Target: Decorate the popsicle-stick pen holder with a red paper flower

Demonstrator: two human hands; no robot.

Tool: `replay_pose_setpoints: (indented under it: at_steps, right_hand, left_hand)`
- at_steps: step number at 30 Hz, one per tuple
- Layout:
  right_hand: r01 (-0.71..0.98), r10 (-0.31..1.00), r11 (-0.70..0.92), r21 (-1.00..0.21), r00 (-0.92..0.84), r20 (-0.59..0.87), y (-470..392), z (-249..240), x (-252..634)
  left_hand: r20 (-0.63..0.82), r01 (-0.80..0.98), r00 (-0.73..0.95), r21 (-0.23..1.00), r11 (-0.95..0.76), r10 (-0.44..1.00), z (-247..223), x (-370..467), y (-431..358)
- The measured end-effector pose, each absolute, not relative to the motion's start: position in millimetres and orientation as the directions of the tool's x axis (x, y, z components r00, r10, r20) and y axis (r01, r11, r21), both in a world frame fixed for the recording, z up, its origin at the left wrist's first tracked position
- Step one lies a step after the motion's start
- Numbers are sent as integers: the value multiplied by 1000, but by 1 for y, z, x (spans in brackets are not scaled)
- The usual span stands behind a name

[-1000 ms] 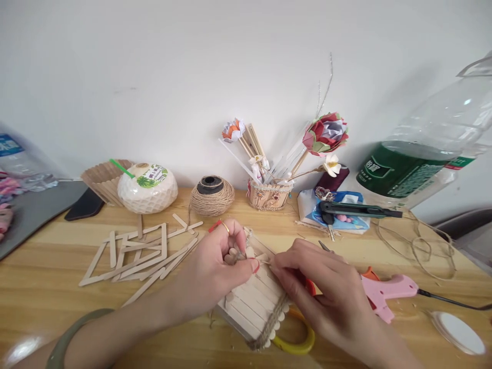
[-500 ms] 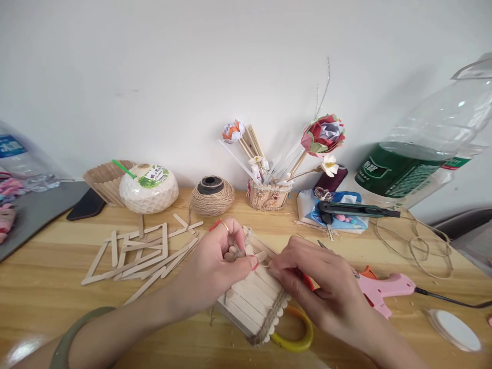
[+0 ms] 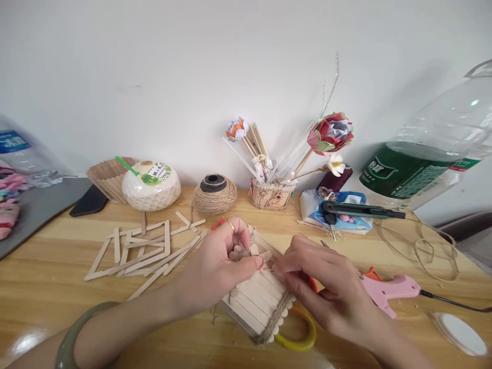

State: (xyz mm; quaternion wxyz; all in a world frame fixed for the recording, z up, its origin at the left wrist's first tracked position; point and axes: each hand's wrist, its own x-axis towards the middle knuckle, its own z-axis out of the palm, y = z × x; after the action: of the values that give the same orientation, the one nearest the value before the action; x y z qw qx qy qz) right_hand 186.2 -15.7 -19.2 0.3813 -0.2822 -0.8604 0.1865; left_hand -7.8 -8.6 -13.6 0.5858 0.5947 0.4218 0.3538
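Note:
A craft piece of pale wooden sticks (image 3: 255,302) lies below my hands, with twine along its lower right edge and rounded stick ends at its top. My left hand (image 3: 226,261), wearing a gold ring, is closed over the top of the piece, thumb and fingers pinched on small stick ends there. At its right side my right hand (image 3: 323,282) is closed, thumb and forefinger together; what they pinch is too small to make out. Yellow-handled scissors (image 3: 298,341) lie partly beneath the piece.
Loose sticks (image 3: 146,251) lie at left. Behind stand a white coconut (image 3: 151,189), a twine spool (image 3: 215,193) and a flower holder (image 3: 272,195). At right are a pink glue gun (image 3: 392,289), a box cutter (image 3: 361,210), a large bottle (image 3: 407,169) and a white disc (image 3: 461,333).
The whole view has shifted slightly, so things appear a little farther right. Both hands keep nearly the same pose over the stick piece.

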Motion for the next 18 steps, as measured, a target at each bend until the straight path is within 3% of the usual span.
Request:
replay_pose_setpoints:
  at_steps: [12,18]
  right_hand:
    - [451,609,790,-415,-503,613,-18,-24,183]
    - [379,609,793,-477,-491,623,-18,-26,184]
  left_hand:
    - [-89,79,368,995,65,926,-14,-9,-9]
    - [-77,74,362,996,54,929,-14,-8,-8]
